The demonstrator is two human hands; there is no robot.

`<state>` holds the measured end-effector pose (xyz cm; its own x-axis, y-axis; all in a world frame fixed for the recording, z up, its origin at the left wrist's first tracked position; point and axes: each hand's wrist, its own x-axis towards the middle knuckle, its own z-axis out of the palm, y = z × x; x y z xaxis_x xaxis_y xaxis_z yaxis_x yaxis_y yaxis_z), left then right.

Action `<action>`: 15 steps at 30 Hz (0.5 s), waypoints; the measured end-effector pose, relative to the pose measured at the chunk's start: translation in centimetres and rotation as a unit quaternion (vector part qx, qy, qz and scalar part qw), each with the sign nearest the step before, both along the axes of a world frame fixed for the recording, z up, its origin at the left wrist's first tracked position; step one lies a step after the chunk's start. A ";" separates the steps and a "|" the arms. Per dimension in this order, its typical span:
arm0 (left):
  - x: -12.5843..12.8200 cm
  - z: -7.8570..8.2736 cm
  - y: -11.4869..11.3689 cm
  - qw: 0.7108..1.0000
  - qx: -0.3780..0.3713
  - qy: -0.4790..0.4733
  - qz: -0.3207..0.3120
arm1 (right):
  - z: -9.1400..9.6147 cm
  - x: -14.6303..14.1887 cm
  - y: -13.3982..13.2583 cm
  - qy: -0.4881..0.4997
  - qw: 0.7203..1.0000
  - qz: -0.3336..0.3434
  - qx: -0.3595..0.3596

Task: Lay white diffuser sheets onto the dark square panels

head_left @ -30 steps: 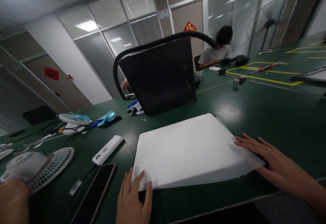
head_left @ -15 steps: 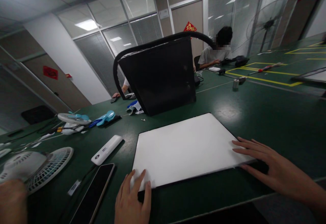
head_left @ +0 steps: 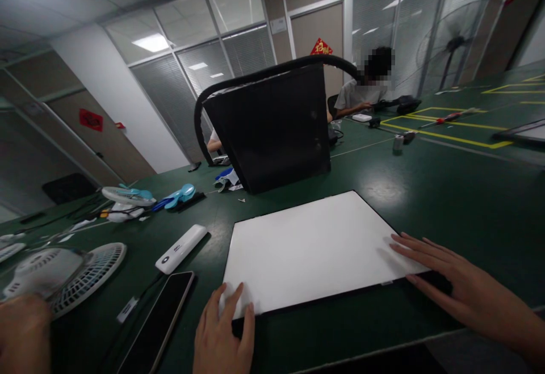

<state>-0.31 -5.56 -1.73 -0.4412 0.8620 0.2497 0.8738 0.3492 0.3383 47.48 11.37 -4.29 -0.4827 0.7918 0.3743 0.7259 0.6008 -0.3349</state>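
Note:
A white rectangular board [head_left: 310, 249] with a thin dark border lies flat on the green table. My left hand [head_left: 225, 328] rests at its near left corner, fingers spread, with some fingertips on the white face and the thumb by the near edge. At the near right corner my right hand [head_left: 451, 277] lies with its fingers stretched out over the side and its thumb along the near edge. Neither hand is closed around the board. Left of my left hand are a dark-screened phone [head_left: 157, 323] and a white power bank [head_left: 182, 249] with a cable.
A black panel [head_left: 276, 130] with a curved black tube stands behind the board. At the left are a white fan [head_left: 80, 277] and another person's hand [head_left: 23, 328]. Blue handheld items [head_left: 181, 195] lie further back. A can [head_left: 398, 143] and a seated person [head_left: 361, 96] are beyond.
The whole view has shifted slightly right. Both hands and the board keep nearly the same places relative to each other. The far person's hand at the mouse has drawn back behind the black panel.

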 end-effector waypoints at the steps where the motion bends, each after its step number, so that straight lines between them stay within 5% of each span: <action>1: 0.1 0.0 0.0 1.000 0.002 0.002 -0.002 | -0.1 0.0 0.0 0.008 1.000 -0.008 0.001; 4: 0.2 -0.1 -0.1 1.000 0.012 0.009 0.018 | 0.0 0.0 -0.1 0.034 0.999 -0.042 -0.004; 10: -0.2 -1.0 -0.2 0.997 0.006 0.044 0.068 | 0.0 -0.5 -0.9 0.053 0.968 -0.247 0.010; 15: -0.3 -0.9 -0.1 0.998 0.032 0.005 0.046 | -2.5 -2.4 -3.1 0.061 0.973 -0.221 0.007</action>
